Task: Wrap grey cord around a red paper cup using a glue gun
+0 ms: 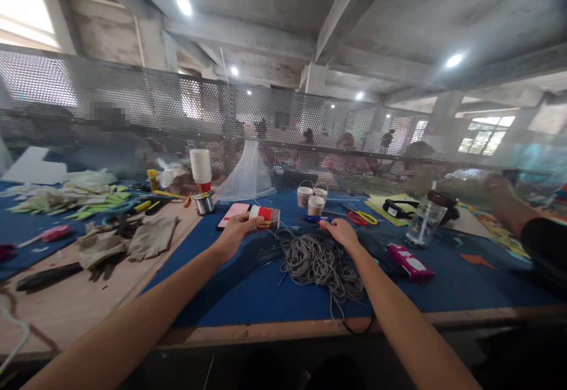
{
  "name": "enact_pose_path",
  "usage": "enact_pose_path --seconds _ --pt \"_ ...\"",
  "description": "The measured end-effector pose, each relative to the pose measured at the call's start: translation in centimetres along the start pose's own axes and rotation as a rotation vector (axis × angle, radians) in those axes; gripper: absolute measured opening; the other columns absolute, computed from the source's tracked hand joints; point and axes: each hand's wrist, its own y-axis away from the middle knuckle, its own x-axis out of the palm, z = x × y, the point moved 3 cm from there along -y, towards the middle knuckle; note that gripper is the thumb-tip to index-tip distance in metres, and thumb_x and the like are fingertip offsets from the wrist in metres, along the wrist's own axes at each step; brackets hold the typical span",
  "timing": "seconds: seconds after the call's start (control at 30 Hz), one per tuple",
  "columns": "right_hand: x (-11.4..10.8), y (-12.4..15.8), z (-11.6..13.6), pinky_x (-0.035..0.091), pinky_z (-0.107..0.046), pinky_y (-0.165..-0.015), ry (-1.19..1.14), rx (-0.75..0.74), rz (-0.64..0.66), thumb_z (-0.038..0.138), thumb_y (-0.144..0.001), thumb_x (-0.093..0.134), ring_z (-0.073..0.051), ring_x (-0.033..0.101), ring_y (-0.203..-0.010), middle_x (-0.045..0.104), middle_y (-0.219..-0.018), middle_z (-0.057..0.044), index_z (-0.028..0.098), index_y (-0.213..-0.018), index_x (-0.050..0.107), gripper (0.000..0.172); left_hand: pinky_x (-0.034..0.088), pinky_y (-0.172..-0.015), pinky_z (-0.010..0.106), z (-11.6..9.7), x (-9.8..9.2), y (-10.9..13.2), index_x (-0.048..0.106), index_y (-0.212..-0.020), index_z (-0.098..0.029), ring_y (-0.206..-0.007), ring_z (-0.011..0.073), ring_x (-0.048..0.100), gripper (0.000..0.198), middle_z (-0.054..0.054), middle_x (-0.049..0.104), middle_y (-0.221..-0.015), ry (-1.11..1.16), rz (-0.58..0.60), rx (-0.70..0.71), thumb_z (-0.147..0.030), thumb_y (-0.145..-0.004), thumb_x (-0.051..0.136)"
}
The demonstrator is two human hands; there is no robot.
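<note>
My left hand (237, 231) is closed round a red and white paper cup (264, 217), tipped on its side with its base end to the right. In my right hand (341, 233) is a blue tool (313, 219) with a pointed tip and a red part, apparently a small hot glue gun; its tip points left towards the cup. A loose heap of grey cord (314, 263) lies below and between both hands. Behind them stand three small cups (316, 204) with thin looped handles. Scissors (363, 218) with red and yellow handles lie right of the tool.
Left are a pink-screened phone (234, 210), a tin (204, 204), a stack of white cups (201, 166) and work gloves (151, 239). Right are a purple box (410, 262), a clear bottle (424, 221) and another person's arm (509, 204). A mesh screen (283, 124) borders the table's back.
</note>
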Motion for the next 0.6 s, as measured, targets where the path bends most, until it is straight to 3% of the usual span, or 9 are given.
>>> enact_pose_path --seconds 0.17,0.4,0.5,0.6 --pt "-0.1 0.2 -0.1 0.043 -0.031 -0.071 0.098 0.038 0.012 0.06 -0.088 0.049 -0.028 0.068 -0.091 0.072 -0.087 -0.014 0.018 -0.072 0.068 0.049 0.049 -0.088 0.035 -0.1 0.1 0.0 0.077 -0.09 -0.015 -0.091 0.0239 0.068 0.032 0.011 0.077 -0.094 0.001 0.005 -0.013 -0.037 -0.068 0.082" --pt "-0.1 0.8 0.0 0.045 -0.033 -0.08 0.157 0.073 -0.043 0.051 -0.088 0.057 -0.028 0.066 -0.102 0.069 -0.106 -0.018 0.014 -0.103 0.064 0.04 0.049 -0.089 0.035 0.2 0.0 -0.1 0.077 -0.093 -0.015 -0.091 0.0238 0.069 0.033 0.011 0.077 -0.096 0.005 0.027 -0.009 -0.037 -0.069 0.08" --pt "-0.5 1.3 0.8 0.044 -0.034 -0.085 0.162 -0.012 -0.151 0.044 -0.09 0.057 -0.029 0.062 -0.108 0.066 -0.113 -0.017 0.016 -0.1 0.065 0.031 0.049 -0.089 0.035 0.4 -0.1 -0.1 0.077 -0.095 -0.016 -0.092 0.0245 0.069 0.034 0.011 0.077 -0.097 -0.013 0.023 0.005 -0.039 -0.07 0.08" --pt "-1.0 2.1 3.3 0.045 -0.033 -0.086 -0.008 -0.223 -0.19 0.038 -0.092 0.055 -0.023 0.065 -0.1 0.069 -0.105 -0.011 0.018 -0.096 0.066 0.023 0.049 -0.089 0.035 0.3 0.0 0.0 0.077 -0.095 -0.015 -0.093 0.0251 0.069 0.035 0.011 0.077 -0.098 -0.021 0.026 0.001 -0.04 -0.07 0.079"
